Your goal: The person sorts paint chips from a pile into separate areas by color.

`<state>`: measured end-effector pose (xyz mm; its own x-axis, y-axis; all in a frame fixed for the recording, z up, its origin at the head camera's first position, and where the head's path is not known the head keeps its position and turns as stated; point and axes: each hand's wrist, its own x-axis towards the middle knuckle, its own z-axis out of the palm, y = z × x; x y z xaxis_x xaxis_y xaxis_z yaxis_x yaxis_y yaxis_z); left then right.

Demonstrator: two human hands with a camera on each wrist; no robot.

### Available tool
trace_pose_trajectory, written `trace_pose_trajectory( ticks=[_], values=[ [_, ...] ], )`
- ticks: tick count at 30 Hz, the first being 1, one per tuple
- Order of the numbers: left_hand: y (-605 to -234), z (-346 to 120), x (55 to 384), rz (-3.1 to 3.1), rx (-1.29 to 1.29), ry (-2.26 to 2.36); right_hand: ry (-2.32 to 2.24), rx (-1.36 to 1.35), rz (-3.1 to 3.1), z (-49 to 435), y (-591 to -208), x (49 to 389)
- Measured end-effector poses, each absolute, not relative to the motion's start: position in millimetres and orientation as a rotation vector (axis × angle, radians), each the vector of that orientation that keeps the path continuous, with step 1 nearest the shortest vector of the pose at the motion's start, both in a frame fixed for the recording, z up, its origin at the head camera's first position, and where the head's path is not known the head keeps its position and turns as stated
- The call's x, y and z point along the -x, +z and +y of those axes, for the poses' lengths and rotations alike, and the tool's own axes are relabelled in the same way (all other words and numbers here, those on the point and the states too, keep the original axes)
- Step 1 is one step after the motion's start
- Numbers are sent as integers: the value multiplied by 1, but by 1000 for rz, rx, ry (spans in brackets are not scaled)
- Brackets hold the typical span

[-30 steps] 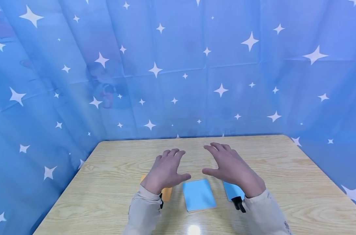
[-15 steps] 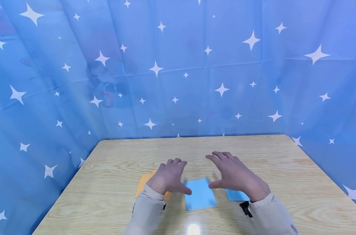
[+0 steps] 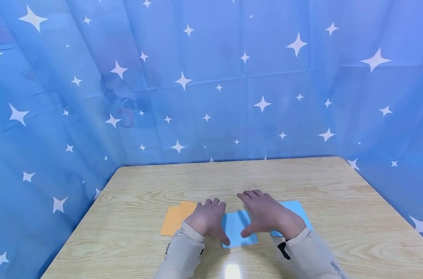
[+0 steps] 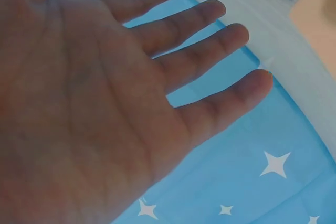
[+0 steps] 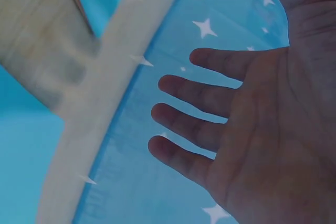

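A thin, flat, sky-blue square card with rounded corners (image 3: 236, 226) is framed on the wood-grain desk (image 3: 354, 232) between two bare hands.

Nothing is held: the fingers of the left hand (image 3: 208, 218) and the right hand (image 3: 268, 214) are spread and loosely extended; whether the card is touched by either thumb cannot be told. It is likely light, fairly stiff and easily slid, so it would best be pinched by opposite side edges. No clear long axis is shown; its near edge is angled slightly away toward the right. Flat orange cards (image 3: 176, 219) are seen by the left hand, and another blue card (image 3: 297, 211) is partly covered by the right.
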<state>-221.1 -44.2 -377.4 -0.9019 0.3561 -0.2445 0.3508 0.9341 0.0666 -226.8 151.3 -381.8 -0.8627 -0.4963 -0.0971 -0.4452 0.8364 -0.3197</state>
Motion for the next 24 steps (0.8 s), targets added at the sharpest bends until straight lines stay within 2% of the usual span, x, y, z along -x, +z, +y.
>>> trace_pose_trajectory(
  ticks=[12,24],
  values=[
    [-393,-42,220,2816,-514,21,-385,694,2703,146,-405,236],
    [-398,-34,220,2850,-510,7,-425,671,2677,143,-407,232]
  ],
)
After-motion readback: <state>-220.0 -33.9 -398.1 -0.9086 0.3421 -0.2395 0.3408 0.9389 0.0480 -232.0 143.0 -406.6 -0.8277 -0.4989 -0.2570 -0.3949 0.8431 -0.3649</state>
